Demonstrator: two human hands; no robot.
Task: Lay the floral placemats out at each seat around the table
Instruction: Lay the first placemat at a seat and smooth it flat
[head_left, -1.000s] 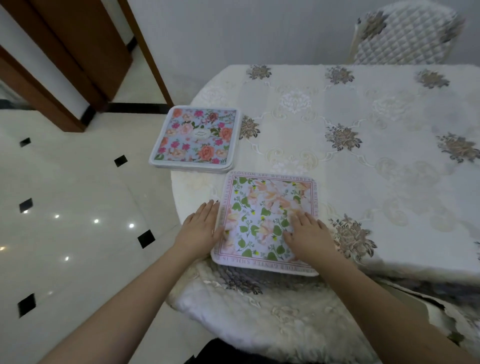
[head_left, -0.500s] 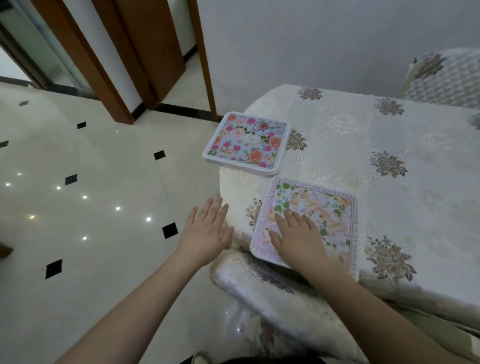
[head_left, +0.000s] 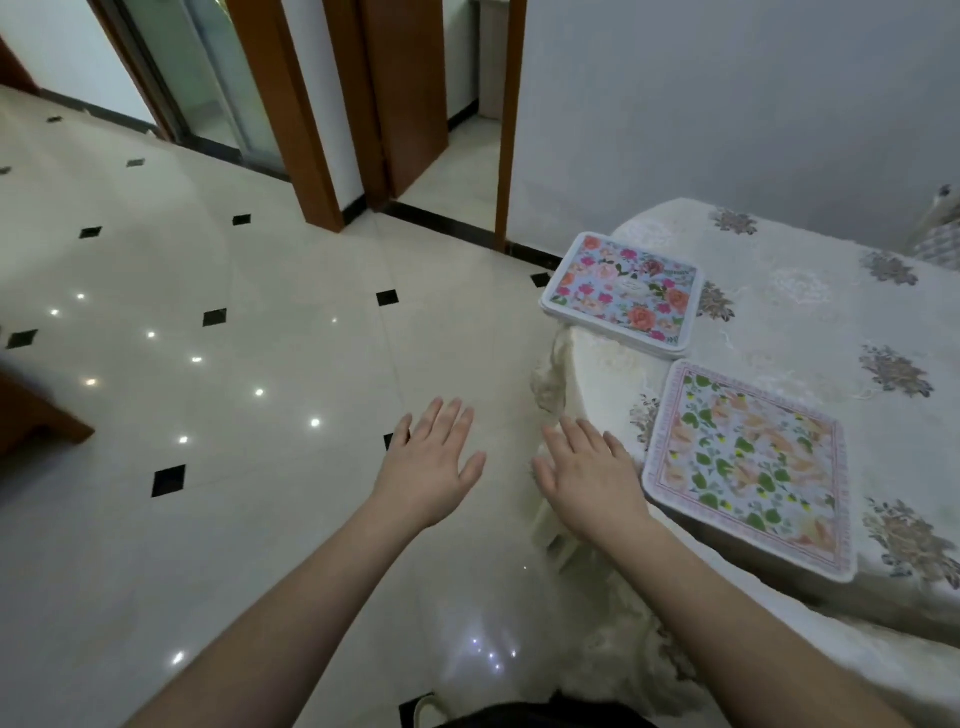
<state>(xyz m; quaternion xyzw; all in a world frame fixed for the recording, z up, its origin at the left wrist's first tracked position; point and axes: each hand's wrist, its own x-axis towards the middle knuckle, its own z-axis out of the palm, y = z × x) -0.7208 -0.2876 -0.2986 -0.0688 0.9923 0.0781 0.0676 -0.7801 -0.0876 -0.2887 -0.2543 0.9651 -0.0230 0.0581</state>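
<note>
Neither hand has hold of anything: in the head view the left hand (head_left: 434, 460) and the right hand (head_left: 589, 475) both hang in the air with fingers straight and loosely spread, palms down, side by side over the pale tiled floor (head_left: 218, 395) and just off the table's near-left edge. The right hand is close beside the green-leaf placemat (head_left: 748, 467) but does not touch it; the left hand is further out over the floor, well clear of the table (head_left: 810, 332). That placemat, with peach flowers, green leaves and a pink patterned border, lies flat on the embroidered white tablecloth (head_left: 769, 312) at the table's near edge, one corner reaching to the cloth's drop. Just beyond it, at the table's left corner, sits a blue floral stack (head_left: 623, 296) with pink and orange roses, slightly overhanging the edge; whether it is a stack of mats or a tin cannot be told. A quilted chair back (head_left: 940, 239) shows at the far right edge, and brown door frames (head_left: 291, 109) stand across the floor.
</note>
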